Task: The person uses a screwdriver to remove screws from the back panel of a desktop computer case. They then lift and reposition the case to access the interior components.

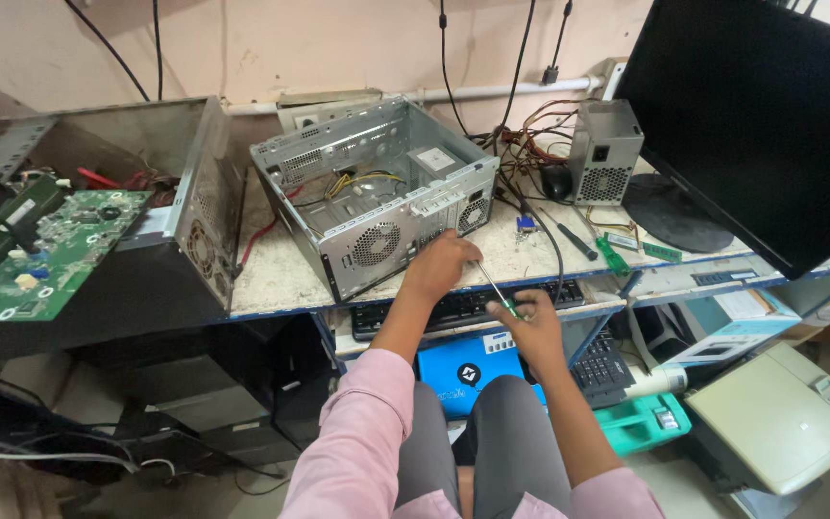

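Two bare hands reach forward from pink sleeves over the person's lap. Left hand is curled, knuckles up, resting against the lower front corner of an open grey computer case that sits on the counter; whether its fingers pinch anything cannot be told. Right hand is lower and nearer the body, closed around the green handle of a screwdriver. The screwdriver's thin metal shaft slants up and to the left, its tip hidden close under the left hand at the case's corner. So the case lies ahead and slightly left of both hands, and the left hand is the nearer one, already touching it.

The case lies with its open side up and holds yellow and red wires, with a round fan grille on the near face. To the left, a larger black case lies open with a green circuit board in it. Behind and to the right stand a small grey power supply box and a dark monitor. A black keyboard sits on a shelf just below the counter edge, between the hands.
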